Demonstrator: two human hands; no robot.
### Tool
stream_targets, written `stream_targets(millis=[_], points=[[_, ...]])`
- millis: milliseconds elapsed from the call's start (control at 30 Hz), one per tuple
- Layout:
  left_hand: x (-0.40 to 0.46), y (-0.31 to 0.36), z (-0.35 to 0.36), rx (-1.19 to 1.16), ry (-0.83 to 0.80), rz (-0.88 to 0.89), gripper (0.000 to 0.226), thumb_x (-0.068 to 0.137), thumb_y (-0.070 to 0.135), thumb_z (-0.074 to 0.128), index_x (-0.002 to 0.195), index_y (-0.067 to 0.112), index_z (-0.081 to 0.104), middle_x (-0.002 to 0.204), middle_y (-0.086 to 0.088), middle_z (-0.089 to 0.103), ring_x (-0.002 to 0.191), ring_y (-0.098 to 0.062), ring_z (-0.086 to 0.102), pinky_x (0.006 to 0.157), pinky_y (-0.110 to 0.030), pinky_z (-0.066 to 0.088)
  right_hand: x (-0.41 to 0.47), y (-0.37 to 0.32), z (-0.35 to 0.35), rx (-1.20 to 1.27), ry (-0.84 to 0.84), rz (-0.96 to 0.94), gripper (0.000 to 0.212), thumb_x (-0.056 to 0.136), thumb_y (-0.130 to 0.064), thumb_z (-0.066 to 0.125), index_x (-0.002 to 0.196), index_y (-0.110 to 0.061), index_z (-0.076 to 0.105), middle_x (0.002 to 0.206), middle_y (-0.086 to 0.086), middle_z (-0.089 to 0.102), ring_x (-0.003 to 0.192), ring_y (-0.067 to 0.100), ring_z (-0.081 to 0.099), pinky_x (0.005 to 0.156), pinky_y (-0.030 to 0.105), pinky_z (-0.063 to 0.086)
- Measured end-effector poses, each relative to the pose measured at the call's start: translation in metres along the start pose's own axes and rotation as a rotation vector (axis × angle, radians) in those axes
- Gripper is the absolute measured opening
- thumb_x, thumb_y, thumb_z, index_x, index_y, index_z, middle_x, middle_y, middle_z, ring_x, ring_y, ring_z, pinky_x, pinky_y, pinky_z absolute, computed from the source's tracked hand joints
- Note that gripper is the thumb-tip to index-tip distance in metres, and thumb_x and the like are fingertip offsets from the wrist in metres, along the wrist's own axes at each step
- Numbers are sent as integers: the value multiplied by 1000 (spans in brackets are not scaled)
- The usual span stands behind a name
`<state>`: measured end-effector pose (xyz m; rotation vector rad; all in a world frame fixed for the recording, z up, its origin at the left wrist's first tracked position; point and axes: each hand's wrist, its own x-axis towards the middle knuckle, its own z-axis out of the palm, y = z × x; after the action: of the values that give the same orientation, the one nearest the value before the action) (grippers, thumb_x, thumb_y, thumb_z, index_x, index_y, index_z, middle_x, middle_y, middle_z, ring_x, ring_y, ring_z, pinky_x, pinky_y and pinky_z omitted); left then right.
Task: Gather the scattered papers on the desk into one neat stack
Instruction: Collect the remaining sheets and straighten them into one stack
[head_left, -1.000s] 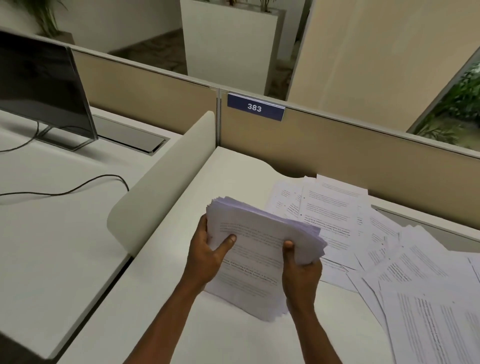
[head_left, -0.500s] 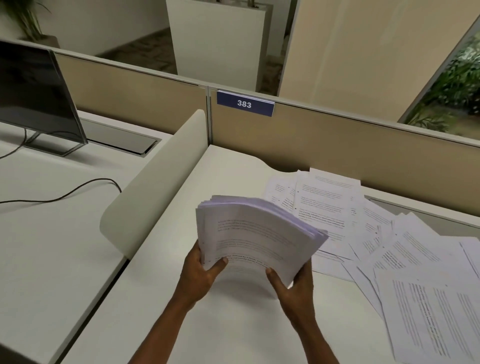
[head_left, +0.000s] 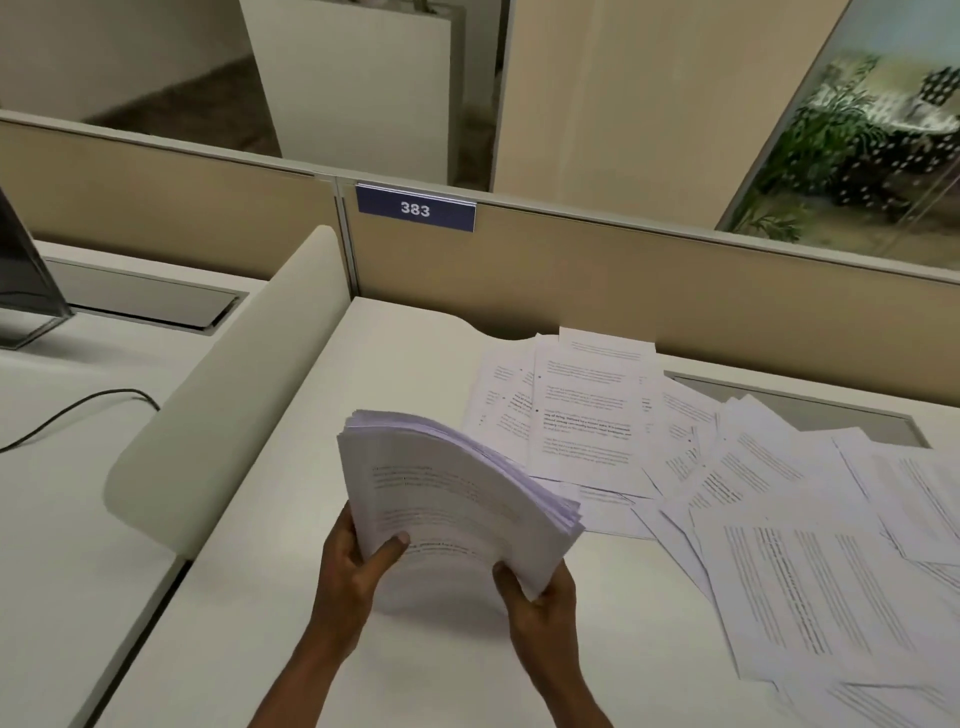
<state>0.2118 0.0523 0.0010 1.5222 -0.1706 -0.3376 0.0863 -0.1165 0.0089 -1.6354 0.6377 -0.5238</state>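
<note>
A thick stack of printed papers (head_left: 447, 483) is lifted off the white desk (head_left: 395, 353) and stands tilted, bowed, with its top edge leaning away from me. My left hand (head_left: 353, 566) grips its lower left edge, thumb on the front sheet. My right hand (head_left: 540, 597) holds the lower right corner from below. Several loose printed sheets (head_left: 582, 410) lie fanned and overlapping on the desk to the right, and more loose pages (head_left: 810, 587) spread toward the right edge of view.
A rounded white divider (head_left: 228, 395) rises along the desk's left side. A beige partition (head_left: 623, 280) with a blue "383" sign (head_left: 415, 209) closes the back. A monitor (head_left: 26, 280) and a black cable (head_left: 78, 410) sit on the neighbouring desk. A cable tray lid (head_left: 800, 405) lies at back right.
The stack has risen from lying flat-ish in both hands to standing more upright and bowed. Both hands slid down to its lower edge. The view shifted right.
</note>
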Motion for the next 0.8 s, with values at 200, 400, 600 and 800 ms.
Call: stream_targets(millis=[200, 400, 600, 800], points=[[9, 3, 16, 64, -17, -20, 40, 77, 26, 79, 116, 28, 66, 107, 6, 74, 101, -13, 70, 84, -33, 60, 10, 6, -2, -21, 29, 48, 26, 86, -12, 75, 109, -22, 67, 98, -14, 73, 93, 5, 69, 75, 15, 53], [42, 19, 31, 303, -160, -11, 38, 90, 21, 74, 112, 47, 57, 101, 23, 73, 98, -2, 70, 75, -23, 61, 35, 4, -10, -51, 125, 67, 43, 88, -13, 73, 125, -23, 52, 108, -15, 70, 97, 0, 68, 78, 22, 60], [100, 46, 96, 297, -359, -141, 39, 86, 36, 77, 123, 31, 66, 115, 15, 72, 103, -7, 70, 92, -32, 57, 100, -9, -58, 32, 162, 237, 51, 87, -20, 75, 129, -29, 47, 118, -17, 63, 102, 4, 64, 79, 24, 54], [171, 39, 193, 290, -364, -388, 41, 86, 45, 73, 121, 24, 69, 115, 0, 75, 98, -21, 74, 91, -42, 59, 201, 5, -124, -67, 201, 387, 31, 96, -24, 61, 127, -23, 56, 118, 1, 68, 98, 23, 69, 88, 45, 57]])
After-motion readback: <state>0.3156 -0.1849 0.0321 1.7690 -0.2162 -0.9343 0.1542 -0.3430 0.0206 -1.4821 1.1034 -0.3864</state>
